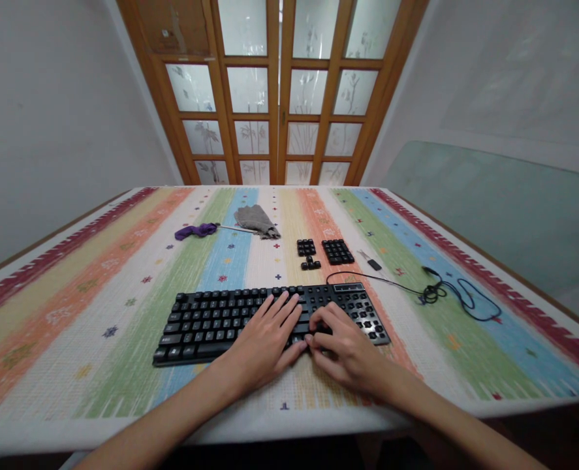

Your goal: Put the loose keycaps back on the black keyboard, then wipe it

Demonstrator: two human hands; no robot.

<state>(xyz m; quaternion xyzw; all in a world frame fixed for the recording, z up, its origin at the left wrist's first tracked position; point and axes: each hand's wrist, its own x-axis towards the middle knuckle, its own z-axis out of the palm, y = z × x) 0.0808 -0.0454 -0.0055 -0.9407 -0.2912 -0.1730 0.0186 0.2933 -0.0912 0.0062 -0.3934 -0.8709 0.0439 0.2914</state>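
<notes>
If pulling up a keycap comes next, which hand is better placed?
Probably the right hand: its fingers curl at the near edge of the keyboard, beside the section without keycaps, while the left hand lies flat over the keys.

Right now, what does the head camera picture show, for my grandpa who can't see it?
A person's left hand rests outstretched on a black computer keyboard, the right hand curled beside it near bare key switches. Beyond, detached black keycaps sit in groups on a striped tablecloth.
</notes>
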